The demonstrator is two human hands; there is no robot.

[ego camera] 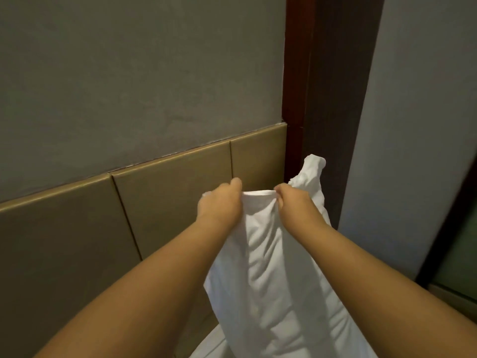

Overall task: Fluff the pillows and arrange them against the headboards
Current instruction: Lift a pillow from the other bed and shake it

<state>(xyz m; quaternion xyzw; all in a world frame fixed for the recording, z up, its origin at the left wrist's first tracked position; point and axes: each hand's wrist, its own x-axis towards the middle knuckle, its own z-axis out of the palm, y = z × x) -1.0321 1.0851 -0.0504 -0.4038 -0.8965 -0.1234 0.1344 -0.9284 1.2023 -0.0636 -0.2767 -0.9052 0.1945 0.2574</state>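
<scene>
A white pillow (271, 275) stands on end in front of me, its lower part running out of the bottom of the view. My left hand (219, 202) grips its top edge on the left. My right hand (294, 202) grips the same edge on the right, and the cloth is stretched taut between them. A loose corner of the pillowcase (313, 167) sticks up behind my right hand. The tan padded headboard (167, 197) runs behind the pillow, split into panels by vertical seams.
A grey wall (142, 73) rises above the headboard. A dark red-brown wooden post (327, 86) stands at the headboard's right end, with a pale wall (418, 125) beyond it. White bedding (206, 350) shows at the bottom.
</scene>
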